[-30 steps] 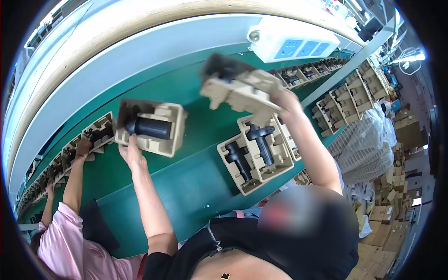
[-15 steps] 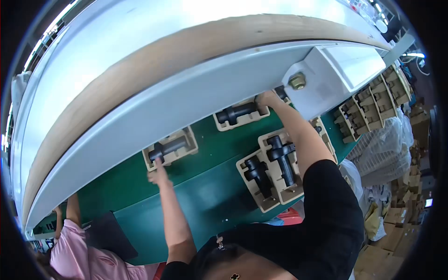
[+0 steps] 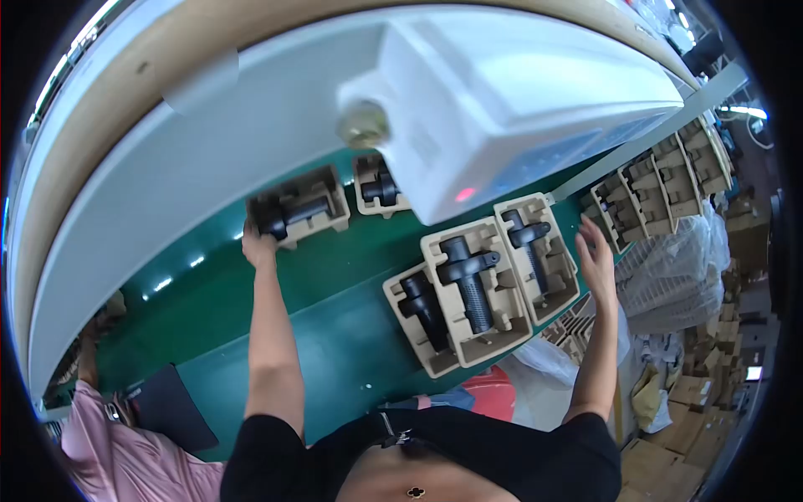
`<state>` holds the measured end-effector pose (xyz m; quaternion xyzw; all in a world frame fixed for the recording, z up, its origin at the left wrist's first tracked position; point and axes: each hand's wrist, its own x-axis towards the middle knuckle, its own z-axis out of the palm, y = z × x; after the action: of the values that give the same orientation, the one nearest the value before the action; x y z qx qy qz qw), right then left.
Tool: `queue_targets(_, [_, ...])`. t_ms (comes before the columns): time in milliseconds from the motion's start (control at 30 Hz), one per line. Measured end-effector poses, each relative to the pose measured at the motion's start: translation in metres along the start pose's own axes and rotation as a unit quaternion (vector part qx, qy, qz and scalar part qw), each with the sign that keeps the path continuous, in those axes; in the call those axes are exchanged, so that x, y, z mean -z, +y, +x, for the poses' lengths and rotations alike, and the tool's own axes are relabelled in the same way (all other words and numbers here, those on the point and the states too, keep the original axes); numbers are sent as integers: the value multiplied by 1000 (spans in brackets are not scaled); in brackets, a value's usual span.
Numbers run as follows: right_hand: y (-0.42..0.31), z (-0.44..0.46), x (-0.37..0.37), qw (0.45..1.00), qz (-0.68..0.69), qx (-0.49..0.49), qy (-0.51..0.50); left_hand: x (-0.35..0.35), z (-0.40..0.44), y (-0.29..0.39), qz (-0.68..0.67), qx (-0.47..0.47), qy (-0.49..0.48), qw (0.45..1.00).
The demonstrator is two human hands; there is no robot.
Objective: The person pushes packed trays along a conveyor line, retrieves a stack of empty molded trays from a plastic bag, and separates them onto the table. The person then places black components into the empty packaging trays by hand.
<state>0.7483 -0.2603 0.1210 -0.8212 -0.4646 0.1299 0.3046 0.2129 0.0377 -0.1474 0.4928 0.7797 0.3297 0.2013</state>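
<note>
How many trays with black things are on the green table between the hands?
5: one tray at the left hand, another tray partly behind the socket box, three near the right hand: left tray, middle tray, right tray. More may hide behind the box.

A blurred socket box [image 3: 502, 109] covers part of one tray [image 3: 378, 209]; the grip of the left hand [image 3: 261, 248] seems partly hidden.

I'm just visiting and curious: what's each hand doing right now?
Left hand: touching a beige moulded tray with a black cylindrical part inside; whether its grip is closed cannot be told.
Right hand: open, empty.
</note>
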Motion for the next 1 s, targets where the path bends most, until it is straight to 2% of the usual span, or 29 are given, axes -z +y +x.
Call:
queue_targets(100, [51,-27,10,999,10,-46,-5,0,-35,66,-31,-15,-55,998])
queue_targets(167, [74,-32,7,997,29,-76,-19,-8,-59,88,2,-133,-77,988])
queue_targets(200, [78,-33,2,994,57,-85,-31,-14,-62,87,7,-130,-79,988])
queue_targets(267, [79,-33,-7,987,111,-101,-54,-22,-73,83,-94,-52,-73,991])
queue_targets(300, [76,-30,-9,987,111,-101,-61,-21,-79,81,-145,-12,-66,987])
queue_targets(333, [72,-23,-10,982,81,-129,-116,-19,-86,77,-142,-7,-62,988])
queue_targets(367, [67,-18,-10,972,49,-156,-170,-6,-104,93,-39,-84,44,995])
queue_targets(400, [64,-16,-11,957,16,-182,-225,14,-124,115,68,-157,148,974])
queue_targets(433, [66,-18,-13,955,12,-181,-233,57,-149,154,-172,-114,-197,958])
queue_targets(467, [68,-19,-15,961,58,-167,-212,74,-194,183,-200,-62,-340,917])
queue_targets(500, [69,-20,-18,965,104,-148,-191,71,-234,190,-237,-59,-413,877])
queue_targets(533, [66,-19,-21,965,150,-125,-173,86,-270,221,-176,16,-530,829])
queue_targets(567, [62,-21,-18,969,154,-112,-160,72,-299,213,-186,-171,-482,839])
queue_targets(600, [58,-24,-15,971,159,-93,-152,68,-317,214,-152,-145,-460,863])
queue_targets(667, [56,-27,-9,988,125,-50,-80,80,-315,227,-123,17,-548,827])
queue_targets(700, [49,-33,-2,981,179,-49,-62,82,-311,224,-134,32,-522,842])
queue_targets(767, [51,-34,16,985,168,-35,11,90,-299,208,-249,-39,-488,836])
queue_targets(800, [57,-28,14,982,180,-25,56,99,-287,193,-252,-34,-465,848])
queue_targets(833, [29,-27,9,981,187,-10,39,115,-276,176,-290,-75,-388,871])
queue_targets(900, [-41,-35,4,957,286,-14,-45,150,-249,139,-349,-163,-228,894])
queue_targets(933, [-67,-40,-13,955,292,-4,-55,161,-233,105,-361,-143,-163,907])
queue_targets(967, [-98,-44,-33,967,238,55,-74,177,-215,69,-371,-123,-101,915])
queue_targets(1000, [-129,-45,-52,973,181,112,-92,204,-200,44,-402,-61,-47,912])
